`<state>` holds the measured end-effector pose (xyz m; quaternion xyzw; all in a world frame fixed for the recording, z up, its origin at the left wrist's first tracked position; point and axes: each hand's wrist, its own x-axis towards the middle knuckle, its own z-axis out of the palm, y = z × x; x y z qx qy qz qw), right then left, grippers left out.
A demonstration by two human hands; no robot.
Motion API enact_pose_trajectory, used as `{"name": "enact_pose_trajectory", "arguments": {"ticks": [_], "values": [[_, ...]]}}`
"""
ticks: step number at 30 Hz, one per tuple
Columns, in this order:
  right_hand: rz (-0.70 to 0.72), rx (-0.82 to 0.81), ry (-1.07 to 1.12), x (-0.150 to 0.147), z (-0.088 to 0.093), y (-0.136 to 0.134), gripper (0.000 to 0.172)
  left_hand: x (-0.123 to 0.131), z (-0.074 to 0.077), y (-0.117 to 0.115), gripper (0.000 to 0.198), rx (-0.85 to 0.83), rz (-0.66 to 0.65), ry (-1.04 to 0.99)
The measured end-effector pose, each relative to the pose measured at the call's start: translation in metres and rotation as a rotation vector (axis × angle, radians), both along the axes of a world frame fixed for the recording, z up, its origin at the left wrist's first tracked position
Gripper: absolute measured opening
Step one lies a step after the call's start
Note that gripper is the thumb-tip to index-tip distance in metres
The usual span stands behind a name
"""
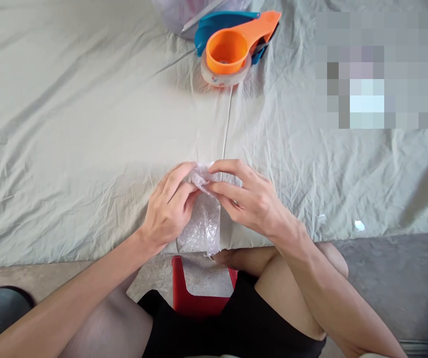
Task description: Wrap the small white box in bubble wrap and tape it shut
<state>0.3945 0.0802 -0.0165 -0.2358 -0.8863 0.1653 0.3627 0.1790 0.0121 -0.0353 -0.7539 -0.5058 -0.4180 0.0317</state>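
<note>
Head view looks down on a wide surface (68,124) draped in wrinkled pale grey-green cloth, with a seam running from the far middle toward the near edge. At that near edge, over the cloth, the left hand (169,211) and right hand (249,199) both pinch the top of a clear plastic bag (204,223), fingertips closed on it; the bag hangs down past the edge. At the far middle sits an orange and blue tape dispenser (236,47) with a clear roll, a plastic bag just behind it. Below the edge, grey floor (404,283) shows to the right, a red stool (193,298) between the bare knees, a dark round object at the near left.
</note>
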Motion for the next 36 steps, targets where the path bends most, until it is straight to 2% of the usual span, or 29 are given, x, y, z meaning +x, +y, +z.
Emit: {"name": "enact_pose_trajectory", "arguments": {"ticks": [4, 6, 8, 10, 11, 13, 15, 19, 23, 28, 33, 36], "values": [[-0.021, 0.022, -0.100, 0.005, 0.001, -0.006, 0.035, -0.008, 0.001, 0.009, 0.027, 0.052, -0.068, 0.010], [0.013, -0.010, -0.142, 0.009, 0.003, -0.007, 0.049, -0.016, 0.004, 0.013, 0.028, 0.099, -0.091, 0.107], [0.043, -0.033, -0.183, 0.014, 0.005, -0.007, 0.064, -0.026, 0.008, 0.014, 0.021, 0.127, -0.146, 0.220], [0.056, -0.027, -0.219, 0.018, 0.003, -0.008, 0.073, -0.038, 0.012, 0.012, 0.017, 0.113, -0.224, 0.314], [0.059, -0.017, -0.228, 0.019, 0.002, -0.008, 0.074, -0.044, 0.014, 0.010, 0.022, 0.090, -0.253, 0.360], [0.058, 0.007, -0.231, 0.020, -0.003, -0.010, 0.074, -0.054, 0.017, 0.004, 0.037, 0.018, -0.272, 0.464], [0.038, 0.049, -0.218, 0.018, -0.009, -0.013, 0.070, -0.059, 0.019, -0.002, 0.044, 0.007, -0.258, 0.556], [-0.023, 0.145, -0.187, 0.010, -0.021, -0.020, 0.058, -0.056, 0.016, -0.004, 0.030, 0.119, -0.228, 0.653], [-0.085, 0.140, -0.131, 0.000, -0.028, -0.021, 0.051, -0.046, 0.009, 0.003, 0.015, 0.202, -0.205, 0.562], [-0.072, 0.186, -0.001, -0.002, -0.026, -0.008, 0.028, -0.038, 0.003, 0.008, 0.012, 0.203, -0.223, 0.401], [0.023, -0.016, 0.132, -0.002, -0.021, 0.009, 0.021, -0.034, -0.001, 0.009, 0.020, 0.107, -0.208, 0.157], [0.048, -0.054, 0.231, -0.008, -0.025, 0.015, 0.015, -0.030, -0.002, 0.013, 0.021, 0.057, -0.217, 0.039]]}}
